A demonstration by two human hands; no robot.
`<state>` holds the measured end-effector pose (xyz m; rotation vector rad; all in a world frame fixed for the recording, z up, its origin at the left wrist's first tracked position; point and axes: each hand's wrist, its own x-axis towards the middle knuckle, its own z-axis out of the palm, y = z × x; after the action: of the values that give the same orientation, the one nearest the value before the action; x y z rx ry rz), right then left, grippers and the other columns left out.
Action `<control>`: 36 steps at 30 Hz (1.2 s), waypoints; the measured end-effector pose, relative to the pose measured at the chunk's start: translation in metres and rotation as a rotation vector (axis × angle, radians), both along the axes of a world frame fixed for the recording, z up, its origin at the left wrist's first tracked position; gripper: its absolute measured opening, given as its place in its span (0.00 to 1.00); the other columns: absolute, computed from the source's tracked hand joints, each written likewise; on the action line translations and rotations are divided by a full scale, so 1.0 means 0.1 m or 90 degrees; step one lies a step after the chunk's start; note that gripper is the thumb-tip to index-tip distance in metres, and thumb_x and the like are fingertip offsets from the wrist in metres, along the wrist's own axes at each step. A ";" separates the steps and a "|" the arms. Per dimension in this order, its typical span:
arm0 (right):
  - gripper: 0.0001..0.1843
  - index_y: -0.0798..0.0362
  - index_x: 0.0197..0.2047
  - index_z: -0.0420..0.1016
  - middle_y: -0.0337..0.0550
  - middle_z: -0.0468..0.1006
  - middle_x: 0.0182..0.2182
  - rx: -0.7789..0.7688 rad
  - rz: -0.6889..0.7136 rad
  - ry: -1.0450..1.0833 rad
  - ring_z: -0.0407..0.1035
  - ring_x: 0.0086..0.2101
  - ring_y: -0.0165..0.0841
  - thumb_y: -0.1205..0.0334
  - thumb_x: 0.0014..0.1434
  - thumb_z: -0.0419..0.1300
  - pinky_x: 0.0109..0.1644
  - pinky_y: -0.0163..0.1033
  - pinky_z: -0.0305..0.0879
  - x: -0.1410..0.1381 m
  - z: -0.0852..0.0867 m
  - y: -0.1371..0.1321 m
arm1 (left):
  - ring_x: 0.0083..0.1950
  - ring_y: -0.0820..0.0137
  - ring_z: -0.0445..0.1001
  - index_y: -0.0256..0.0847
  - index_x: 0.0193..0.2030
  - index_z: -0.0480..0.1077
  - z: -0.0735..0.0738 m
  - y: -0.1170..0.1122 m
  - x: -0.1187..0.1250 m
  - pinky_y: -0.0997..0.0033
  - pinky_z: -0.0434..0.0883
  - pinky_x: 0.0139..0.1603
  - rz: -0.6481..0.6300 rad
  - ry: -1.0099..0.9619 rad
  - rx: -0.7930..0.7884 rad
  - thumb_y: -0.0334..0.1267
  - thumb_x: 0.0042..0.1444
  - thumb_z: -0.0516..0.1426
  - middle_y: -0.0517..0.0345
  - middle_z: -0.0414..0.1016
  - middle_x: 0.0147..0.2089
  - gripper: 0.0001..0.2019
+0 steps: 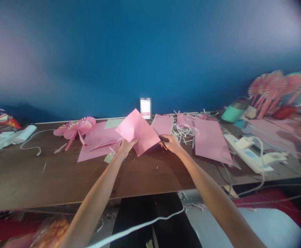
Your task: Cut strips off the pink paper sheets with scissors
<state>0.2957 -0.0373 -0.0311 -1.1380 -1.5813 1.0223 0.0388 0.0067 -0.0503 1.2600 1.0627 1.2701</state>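
Observation:
A sheet of pink paper [137, 132] is held up over the desk by my left hand [129, 145], its fingers closed on the lower left edge. My right hand [173, 144] is closed around dark-handled scissors [163, 139], whose blades point up and left at the right corner of the sheet. Whether the blades are open or closed is hard to make out. Behind the scissors lies another pink sheet [163, 124]. Further pink paper [96, 137] lies flat to the left of my left hand, with small scraps near my wrist.
Folded pink paper fans [79, 129] lie at left; more fans [274, 86] stand at far right. Curled white paper strips [185, 131] heap beside a large pink sheet [211, 139]. A white power strip [248, 155] with cables and a green container [234, 111] occupy the right.

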 end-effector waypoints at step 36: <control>0.23 0.45 0.56 0.68 0.43 0.75 0.45 0.318 -0.073 -0.669 0.70 0.43 0.36 0.66 0.56 0.55 0.43 0.37 0.63 -0.05 0.02 -0.12 | 0.56 0.62 0.66 0.42 0.53 0.65 0.25 -0.21 0.16 0.59 0.63 0.58 0.049 0.500 0.429 0.41 0.59 0.52 0.50 0.69 0.52 0.16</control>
<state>0.2905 -0.0492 -0.0294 -1.4538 -2.3362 -0.1653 0.0551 -0.0140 -0.0258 2.3781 1.2576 1.2553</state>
